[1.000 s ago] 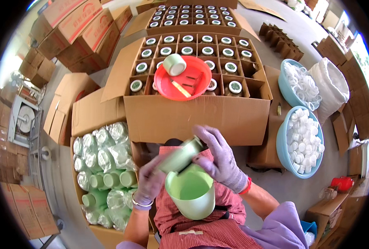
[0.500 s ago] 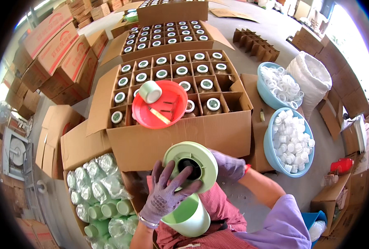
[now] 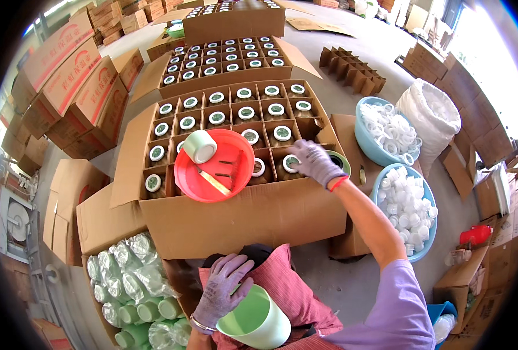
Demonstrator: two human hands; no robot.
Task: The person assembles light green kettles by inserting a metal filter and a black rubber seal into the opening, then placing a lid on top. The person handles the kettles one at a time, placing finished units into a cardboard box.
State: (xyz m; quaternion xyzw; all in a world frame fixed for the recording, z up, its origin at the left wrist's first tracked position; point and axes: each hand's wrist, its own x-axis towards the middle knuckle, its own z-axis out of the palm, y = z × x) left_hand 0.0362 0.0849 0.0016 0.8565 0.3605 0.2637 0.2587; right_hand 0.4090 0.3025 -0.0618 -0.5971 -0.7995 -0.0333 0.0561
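My right hand (image 3: 314, 163), in a grey glove, reaches out to the near right corner of the big open cardboard box (image 3: 241, 219). It grips a green-lidded jar (image 3: 338, 160) sitting in the corner cell of the divider. The other cells hold several jars with white and green lids (image 3: 246, 112). My left hand (image 3: 227, 289), also gloved, holds the rim of a pale green plastic cup (image 3: 258, 319) on my lap. A red bowl (image 3: 227, 181) rests on the jars in the box, with a pale tape roll (image 3: 199, 146) and a flat stick inside.
Two blue basins of white caps (image 3: 364, 137) (image 3: 422, 245) stand to the right, beside a white sack (image 3: 431, 114). A carton of wrapped green jars (image 3: 133, 291) lies at lower left. More filled boxes (image 3: 224, 58), cardboard dividers (image 3: 352, 70) and stacked cartons (image 3: 66, 76) surround them.
My right hand has carried the jar from my lap out to the box's near right corner. My left hand has stayed low with the green cup.
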